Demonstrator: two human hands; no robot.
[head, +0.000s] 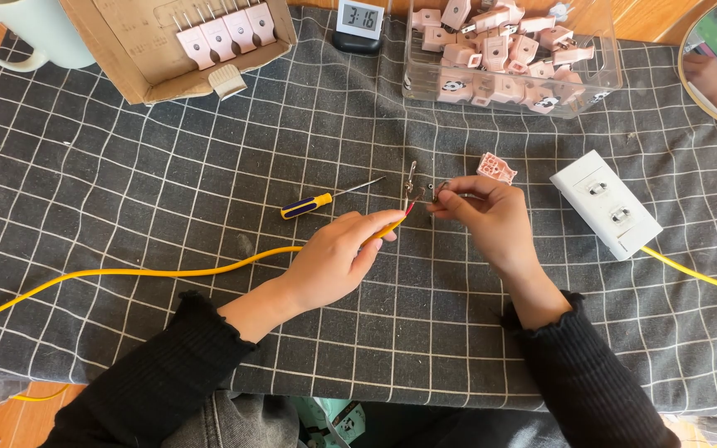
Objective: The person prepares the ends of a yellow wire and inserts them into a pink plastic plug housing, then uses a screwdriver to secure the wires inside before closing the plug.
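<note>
Nearest the camera, two black-sleeved forearms reach forward over a dark cloth with a white grid (126, 166). The left hand (338, 257) grips the stripped end of a yellow cable (151, 271), thumb and forefinger pinching it so the bared red and dark wires point towards the right hand (487, 216). That hand pinches a small metal piece (440, 192) at its fingertips, just beside the wire ends; whether they touch is too fine to tell. Judging by this, the wiring looks barely begun: an open pink plug shell (496, 168) lies just beyond, unassembled, and a yellow-and-blue screwdriver (313, 203) rests untouched nearby. Farther off stand a white power strip (606, 203), a clear bin of pink plug parts (508, 50) and a cardboard box of finished plugs (168, 46).
</note>
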